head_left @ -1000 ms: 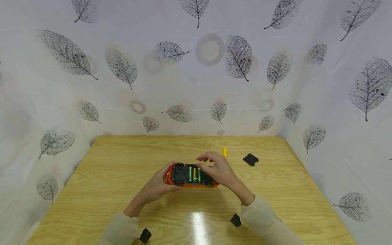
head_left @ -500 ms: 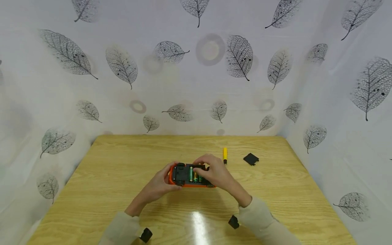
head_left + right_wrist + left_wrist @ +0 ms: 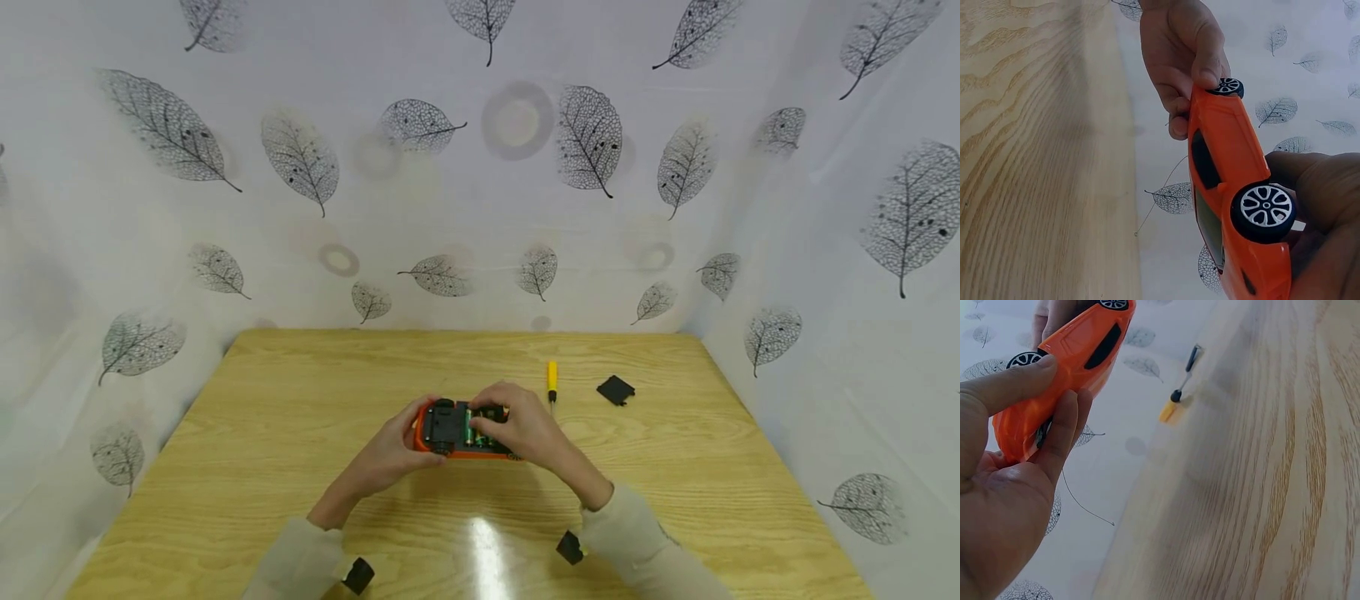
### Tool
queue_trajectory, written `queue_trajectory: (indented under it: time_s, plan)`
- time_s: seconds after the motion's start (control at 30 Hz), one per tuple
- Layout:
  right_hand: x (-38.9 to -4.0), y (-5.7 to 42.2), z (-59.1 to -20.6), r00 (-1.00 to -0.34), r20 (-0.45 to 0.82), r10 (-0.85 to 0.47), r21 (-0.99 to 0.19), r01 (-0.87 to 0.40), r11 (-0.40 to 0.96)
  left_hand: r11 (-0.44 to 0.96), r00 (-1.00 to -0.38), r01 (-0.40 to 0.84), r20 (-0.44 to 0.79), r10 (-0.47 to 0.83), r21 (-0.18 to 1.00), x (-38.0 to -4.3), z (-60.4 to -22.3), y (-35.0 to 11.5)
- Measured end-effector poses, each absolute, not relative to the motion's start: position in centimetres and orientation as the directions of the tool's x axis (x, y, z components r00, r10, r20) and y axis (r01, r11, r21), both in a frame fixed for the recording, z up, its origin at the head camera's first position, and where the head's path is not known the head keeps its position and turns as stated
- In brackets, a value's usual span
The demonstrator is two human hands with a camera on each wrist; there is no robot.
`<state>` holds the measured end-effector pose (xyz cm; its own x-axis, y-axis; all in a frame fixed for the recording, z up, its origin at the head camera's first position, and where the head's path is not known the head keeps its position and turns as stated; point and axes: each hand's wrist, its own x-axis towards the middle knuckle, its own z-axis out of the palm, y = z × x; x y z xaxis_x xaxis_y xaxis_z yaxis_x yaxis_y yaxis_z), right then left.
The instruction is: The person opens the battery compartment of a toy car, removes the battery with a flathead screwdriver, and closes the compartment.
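An orange toy car (image 3: 446, 425) is held bottom up above the table, its black underside and uncovered battery compartment facing the head camera. My left hand (image 3: 384, 457) grips its left end, the thumb by a wheel and the fingers round the far side, as the left wrist view of the orange body (image 3: 1063, 372) shows. Over the compartment, my right hand (image 3: 522, 427) has its thumb and forefinger curled onto a green battery (image 3: 469, 433). Other batteries beside it are partly covered by that hand. In the right wrist view the car's body (image 3: 1232, 150) hides the right fingertips.
Behind the car lies a screwdriver (image 3: 552, 379) with a yellow handle. A black battery cover (image 3: 616, 390) lies to its right on the wooden table (image 3: 300, 375). Leaf-patterned sheets (image 3: 480, 208) hang around the back and sides.
My right hand has moved left, from the compartment's right edge over the batteries, uncovering more of the screwdriver. My left hand and the car have hardly moved.
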<state>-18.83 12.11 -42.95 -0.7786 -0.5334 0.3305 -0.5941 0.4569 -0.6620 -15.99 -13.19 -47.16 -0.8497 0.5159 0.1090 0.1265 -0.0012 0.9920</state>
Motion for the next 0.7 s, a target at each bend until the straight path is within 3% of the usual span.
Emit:
queue_trajectory:
  time_s: [0.7]
  plan:
    - [-19.0, 12.15, -43.09, -0.788, 0.374, -0.489, -0.712, -0.582, 0.392, -0.043, -0.834, 0.121, 0.125, 0.537, 0.992, -16.28, -47.76, -13.18]
